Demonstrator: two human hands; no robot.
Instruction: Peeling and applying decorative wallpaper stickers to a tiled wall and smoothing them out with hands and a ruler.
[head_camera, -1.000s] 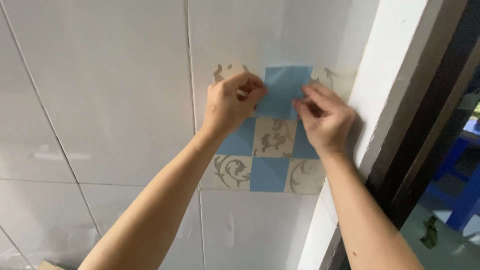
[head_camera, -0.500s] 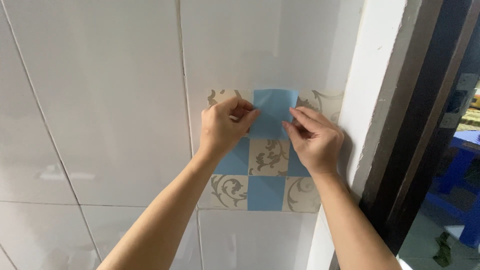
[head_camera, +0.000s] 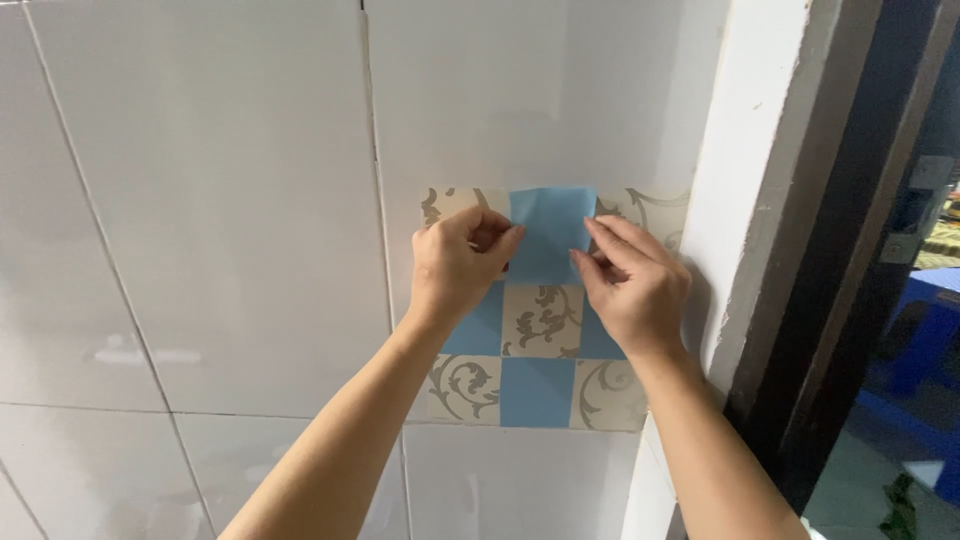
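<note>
White wall tiles (head_camera: 200, 200) back both raised hands (head_camera: 548, 275) pinching patterned sticker (head_camera: 545, 345).

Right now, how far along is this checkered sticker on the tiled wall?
The patterned sticker lies flat on the white tiled wall across its middle and lower rows. The left hand and right hand press its upper blue square. Whether the top edge is fully down is hidden.

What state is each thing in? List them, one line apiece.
Patterned sticker sheet: flat on the wall, top edge under both hands.
Left hand: fingers curled, pressing the sheet's upper left.
Right hand: fingers pressing the sheet's upper right.
White wall tiles: glossy, bare.
Door frame: dark, upright.
</note>
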